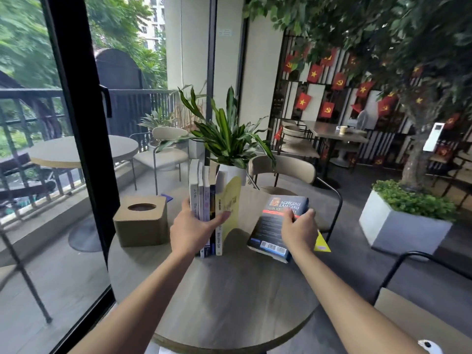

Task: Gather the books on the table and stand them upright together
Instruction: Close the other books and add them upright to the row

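Books point(207, 200) stand upright in a row on the round desk point(229, 297), and the left hand point(190, 232) wraps its grip around them: thumb on the left cover, fingers pressed across the spines to the yellow-covered one at the right end. Right hand point(298, 229) pinches the dark blue book point(277, 223), fingers curled over its far edge, lifting that edge off the desk just right of the row. Yellow card point(322, 242) peeks out beneath it. Cardboard tissue box point(141, 221) sits left of the row; potted plant point(228, 139) rises right behind it.
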The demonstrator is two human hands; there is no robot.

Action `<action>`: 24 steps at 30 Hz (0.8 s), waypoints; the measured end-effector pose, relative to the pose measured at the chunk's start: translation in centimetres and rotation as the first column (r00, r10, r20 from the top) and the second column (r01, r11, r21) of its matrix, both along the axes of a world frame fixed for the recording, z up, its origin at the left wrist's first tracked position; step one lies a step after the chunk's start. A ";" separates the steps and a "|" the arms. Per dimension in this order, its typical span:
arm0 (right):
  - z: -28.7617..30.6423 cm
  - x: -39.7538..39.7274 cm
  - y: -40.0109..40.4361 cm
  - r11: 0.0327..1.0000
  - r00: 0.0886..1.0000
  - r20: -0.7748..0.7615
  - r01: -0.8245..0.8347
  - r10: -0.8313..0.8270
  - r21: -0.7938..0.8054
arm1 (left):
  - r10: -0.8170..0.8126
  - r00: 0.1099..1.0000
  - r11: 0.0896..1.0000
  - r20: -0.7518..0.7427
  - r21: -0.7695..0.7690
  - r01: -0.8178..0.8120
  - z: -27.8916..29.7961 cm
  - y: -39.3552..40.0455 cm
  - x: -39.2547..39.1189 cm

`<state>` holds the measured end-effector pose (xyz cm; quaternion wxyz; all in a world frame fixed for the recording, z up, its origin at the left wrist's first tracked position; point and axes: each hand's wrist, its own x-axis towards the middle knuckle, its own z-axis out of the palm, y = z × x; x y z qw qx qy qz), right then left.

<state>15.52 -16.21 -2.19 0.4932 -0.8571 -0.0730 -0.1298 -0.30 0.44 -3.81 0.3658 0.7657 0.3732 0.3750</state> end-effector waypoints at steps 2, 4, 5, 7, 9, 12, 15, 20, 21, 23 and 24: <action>0.4 -1.0 1.4 0.998 0.994 0.104 -0.037 0.032 0.052 | -0.012 1.000 1.000 -0.009 0.011 0.012 -0.3 0.0 -0.2; 0.5 -1.7 2.8 0.991 0.982 0.161 -0.110 0.097 0.074 | -0.047 0.999 0.999 -0.013 0.012 0.048 -0.9 0.0 -0.4; 0.5 -2.0 3.5 0.986 0.977 0.163 -0.150 0.136 0.075 | -0.069 0.997 0.998 -0.017 0.013 0.069 -1.3 0.0 -0.6; 0.2 -2.6 4.8 0.970 0.961 0.160 -0.236 0.224 0.059 | -0.107 0.994 0.994 -0.029 0.023 0.108 -1.9 0.1 -0.9; -0.3 -3.0 5.7 0.950 0.935 0.182 -0.313 0.304 0.023 | -0.135 0.990 0.990 -0.041 0.031 0.136 -2.4 0.2 -1.1; -1.0 -3.6 6.4 0.907 0.886 0.208 -0.422 0.414 -0.004 | -0.196 0.980 0.980 -0.027 0.021 0.197 -2.7 0.5 -1.2; -1.7 -3.7 6.4 0.846 0.832 0.175 -0.532 0.527 -0.020 | -0.263 0.965 0.964 0.004 -0.023 0.263 -3.1 0.9 -1.3; -2.0 -3.9 5.4 0.587 0.584 -0.063 -0.799 0.809 0.130 | -0.299 0.954 0.952 0.028 -0.050 0.300 -4.3 1.5 -0.7; -2.2 -3.9 5.5 0.566 0.559 -0.089 -0.819 0.824 0.095 | -0.301 0.953 0.952 0.031 -0.056 0.302 -4.4 1.6 -0.6; -2.7 -3.9 6.0 0.553 0.550 -0.097 -0.833 0.829 0.002 | -0.288 0.957 0.956 0.028 -0.056 0.289 -4.6 1.7 -0.5; -2.8 -3.9 6.4 0.557 0.556 -0.094 -0.830 0.826 -0.017 | -0.277 0.961 0.959 0.021 -0.051 0.278 -4.6 1.8 -0.4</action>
